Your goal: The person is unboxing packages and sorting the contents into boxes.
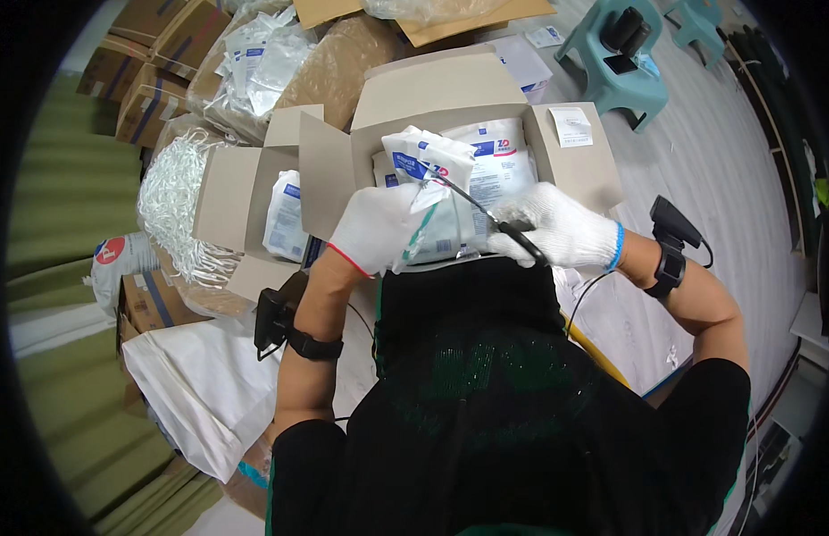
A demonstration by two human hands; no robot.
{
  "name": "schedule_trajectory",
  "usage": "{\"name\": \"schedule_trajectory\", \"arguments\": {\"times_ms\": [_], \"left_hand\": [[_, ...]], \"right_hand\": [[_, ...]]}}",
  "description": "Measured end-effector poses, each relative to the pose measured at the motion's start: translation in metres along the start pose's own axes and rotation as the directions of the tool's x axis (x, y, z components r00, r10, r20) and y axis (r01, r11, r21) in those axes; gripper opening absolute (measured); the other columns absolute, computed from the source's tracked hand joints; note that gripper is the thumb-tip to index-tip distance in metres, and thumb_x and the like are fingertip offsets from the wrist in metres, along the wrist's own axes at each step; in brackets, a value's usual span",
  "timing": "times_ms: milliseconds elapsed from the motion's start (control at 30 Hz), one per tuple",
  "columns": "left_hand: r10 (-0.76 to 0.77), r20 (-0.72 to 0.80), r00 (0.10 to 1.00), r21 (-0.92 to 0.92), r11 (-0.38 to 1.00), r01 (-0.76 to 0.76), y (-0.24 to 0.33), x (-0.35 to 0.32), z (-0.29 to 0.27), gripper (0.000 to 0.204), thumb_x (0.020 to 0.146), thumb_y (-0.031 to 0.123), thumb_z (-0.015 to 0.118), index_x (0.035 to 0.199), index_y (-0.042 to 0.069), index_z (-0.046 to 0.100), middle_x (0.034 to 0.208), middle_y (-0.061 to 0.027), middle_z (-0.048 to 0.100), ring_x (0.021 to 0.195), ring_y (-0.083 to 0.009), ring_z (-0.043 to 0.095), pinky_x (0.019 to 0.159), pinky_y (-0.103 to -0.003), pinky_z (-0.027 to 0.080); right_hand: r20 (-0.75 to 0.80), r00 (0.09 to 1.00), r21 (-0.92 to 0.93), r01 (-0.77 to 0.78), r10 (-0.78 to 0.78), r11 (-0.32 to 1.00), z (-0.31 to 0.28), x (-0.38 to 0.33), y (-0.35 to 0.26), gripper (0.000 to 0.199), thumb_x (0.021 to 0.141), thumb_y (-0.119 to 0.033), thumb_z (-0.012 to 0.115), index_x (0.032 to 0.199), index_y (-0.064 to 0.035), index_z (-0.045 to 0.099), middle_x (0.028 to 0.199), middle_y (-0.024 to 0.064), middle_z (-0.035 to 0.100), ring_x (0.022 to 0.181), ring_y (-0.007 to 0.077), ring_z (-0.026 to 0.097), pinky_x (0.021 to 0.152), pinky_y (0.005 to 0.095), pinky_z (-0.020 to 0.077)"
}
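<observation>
My left hand (379, 228), in a white knitted glove with a red cuff, is closed on a white plastic packet (445, 147) with blue and red print. It holds the packet up over an open cardboard box. My right hand (553, 223), in a white glove with a blue cuff, grips black-handled scissors (520, 239). Their slim dark blades slant up to the left, and the tips meet the packet's printed face. Whether the blades are parted is too small to tell. More white packets (502, 179) lie flat inside the cardboard box (437, 89) below both hands.
On the left, a second open box (220, 192) holds a white packet (286, 214), beside a heap of white cords (178, 201). Plastic-wrapped packets (258, 58) and stacked brown cartons (151, 98) stand behind. A teal stool (611, 58) carrying dark objects is at the far right.
</observation>
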State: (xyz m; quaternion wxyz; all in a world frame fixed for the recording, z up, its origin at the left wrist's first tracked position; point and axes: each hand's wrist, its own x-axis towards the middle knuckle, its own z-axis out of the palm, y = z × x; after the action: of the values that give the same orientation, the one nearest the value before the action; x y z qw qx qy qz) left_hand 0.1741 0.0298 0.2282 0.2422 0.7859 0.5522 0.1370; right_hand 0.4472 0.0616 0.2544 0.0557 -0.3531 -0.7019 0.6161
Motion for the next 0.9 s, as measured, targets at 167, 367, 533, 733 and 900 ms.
{"name": "schedule_trajectory", "arguments": {"times_ms": [167, 367, 533, 733, 900], "left_hand": [[-0.084, 0.07, 0.994, 0.033, 0.996, 0.082, 0.002, 0.007, -0.008, 0.031, 0.098, 0.032, 0.062, 0.109, 0.005, 0.072, 0.089, -0.022, 0.071, 0.083, -0.0402, 0.07, 0.072, -0.043, 0.056], [0.277, -0.11, 0.955, 0.423, 0.882, -0.207, 0.012, 0.011, 0.012, 0.012, 0.093, 0.013, 0.061, 0.101, 0.008, 0.068, 0.079, -0.0134, 0.066, 0.071, -0.0351, 0.068, 0.061, -0.048, 0.054], [0.101, -0.127, 0.987, 0.19, 0.979, -0.076, 0.008, 0.006, 0.027, 0.007, 0.087, 0.011, 0.065, 0.093, 0.007, 0.066, 0.075, -0.0163, 0.067, 0.071, -0.0382, 0.069, 0.063, -0.049, 0.055], [0.07, -0.193, 0.979, 0.001, 0.997, -0.071, 0.011, 0.002, 0.023, 0.012, 0.09, 0.016, 0.066, 0.092, 0.005, 0.067, 0.076, -0.0202, 0.067, 0.075, -0.0421, 0.067, 0.066, -0.05, 0.055], [0.013, -0.158, 0.987, -0.152, 0.988, -0.037, 0.005, 0.002, 0.018, 0.014, 0.092, 0.017, 0.065, 0.099, 0.007, 0.071, 0.082, -0.0206, 0.067, 0.079, -0.0434, 0.066, 0.068, -0.048, 0.054]], "right_hand": [[-0.065, 0.996, -0.143, -0.064, 0.056, 0.988, -0.004, -0.005, -0.014, 0.03, 0.094, -0.028, 0.072, 0.091, 0.0006, 0.066, 0.063, 0.0024, 0.053, 0.06, 0.0092, 0.046, 0.057, 0.0291, 0.042], [-0.168, 0.976, -0.45, -0.202, 0.14, 0.87, 0.003, 0.011, -0.029, 0.063, 0.09, -0.063, 0.068, 0.097, -0.0004, 0.068, 0.07, 0.0143, 0.063, 0.065, 0.0253, 0.063, 0.066, 0.0395, 0.0501], [-0.102, 0.958, 0.041, -0.266, 0.269, 0.963, 0.005, 0.012, -0.028, 0.059, 0.093, -0.058, 0.071, 0.094, 0.0006, 0.07, 0.066, 0.0071, 0.061, 0.063, 0.014, 0.059, 0.058, 0.0325, 0.0465], [-0.141, 0.96, 0.033, -0.238, 0.24, 0.971, 0.001, 0.011, -0.035, 0.064, 0.093, -0.06, 0.071, 0.091, 0.0039, 0.069, 0.064, 0.0045, 0.058, 0.06, 0.0117, 0.053, 0.055, 0.0301, 0.0429], [-0.117, 0.972, 0.118, -0.189, 0.202, 0.975, 0.005, 0.007, -0.039, 0.061, 0.094, -0.057, 0.071, 0.091, 0.0041, 0.071, 0.064, 0.0047, 0.06, 0.059, 0.0114, 0.056, 0.054, 0.0287, 0.0445]]}}
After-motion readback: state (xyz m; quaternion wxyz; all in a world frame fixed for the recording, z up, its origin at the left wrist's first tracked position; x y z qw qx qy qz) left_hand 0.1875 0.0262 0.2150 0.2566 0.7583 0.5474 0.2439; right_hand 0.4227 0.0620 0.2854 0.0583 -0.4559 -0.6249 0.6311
